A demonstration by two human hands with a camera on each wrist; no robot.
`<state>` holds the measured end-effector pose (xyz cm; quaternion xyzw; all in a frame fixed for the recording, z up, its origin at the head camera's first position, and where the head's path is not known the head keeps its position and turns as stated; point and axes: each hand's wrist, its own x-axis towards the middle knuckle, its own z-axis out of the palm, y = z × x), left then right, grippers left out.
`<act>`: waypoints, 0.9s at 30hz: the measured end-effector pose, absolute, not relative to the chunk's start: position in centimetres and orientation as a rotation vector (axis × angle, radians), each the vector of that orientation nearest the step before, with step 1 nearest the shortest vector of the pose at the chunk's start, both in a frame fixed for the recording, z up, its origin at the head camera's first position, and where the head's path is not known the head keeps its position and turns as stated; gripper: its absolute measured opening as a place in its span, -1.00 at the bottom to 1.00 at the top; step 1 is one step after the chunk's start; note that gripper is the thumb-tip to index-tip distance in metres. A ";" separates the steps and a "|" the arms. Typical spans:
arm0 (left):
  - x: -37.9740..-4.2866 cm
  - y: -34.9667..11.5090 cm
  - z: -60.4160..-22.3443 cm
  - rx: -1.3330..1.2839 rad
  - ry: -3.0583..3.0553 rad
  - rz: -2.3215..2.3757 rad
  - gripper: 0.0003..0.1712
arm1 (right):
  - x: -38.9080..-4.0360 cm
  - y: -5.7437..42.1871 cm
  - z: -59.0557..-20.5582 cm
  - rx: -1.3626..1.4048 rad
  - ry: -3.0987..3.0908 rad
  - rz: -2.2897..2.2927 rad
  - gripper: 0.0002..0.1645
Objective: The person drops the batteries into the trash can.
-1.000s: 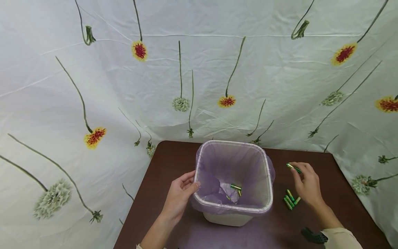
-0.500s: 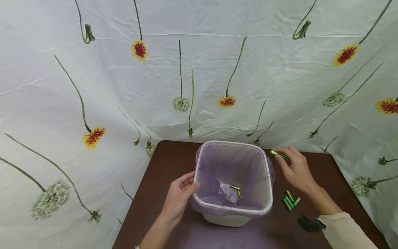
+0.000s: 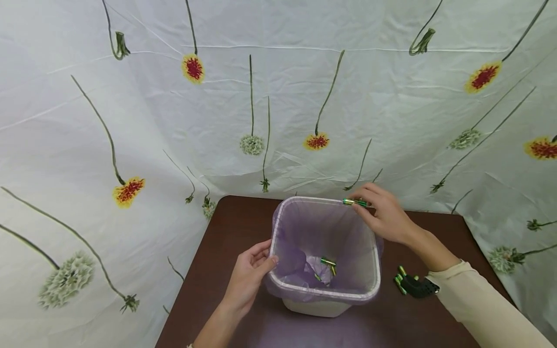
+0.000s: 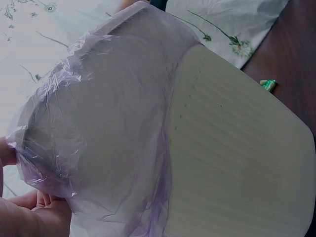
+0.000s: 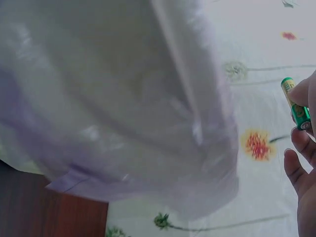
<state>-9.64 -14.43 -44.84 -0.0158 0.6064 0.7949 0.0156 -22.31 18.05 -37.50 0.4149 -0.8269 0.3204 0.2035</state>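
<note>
The battery (image 3: 354,202) lies pinched in the right grip (image 3: 384,213).

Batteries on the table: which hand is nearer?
Right. The right hand is above and beyond those batteries, by the far right corner of the bin; the left hand grips its left side, away from them.

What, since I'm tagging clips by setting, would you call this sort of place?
Probably an indoor filming spot, though the wider surroundings are hidden: flower-printed fabric hangs behind a dark brown table, on which stands a bin lined with a purple bag.
</note>
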 end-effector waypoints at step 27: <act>-10.0 -14.7 -44.4 -0.024 1.968 2.377 -0.46 | -24.1 15.9 -37.0 1.300 -2.341 0.876 -0.59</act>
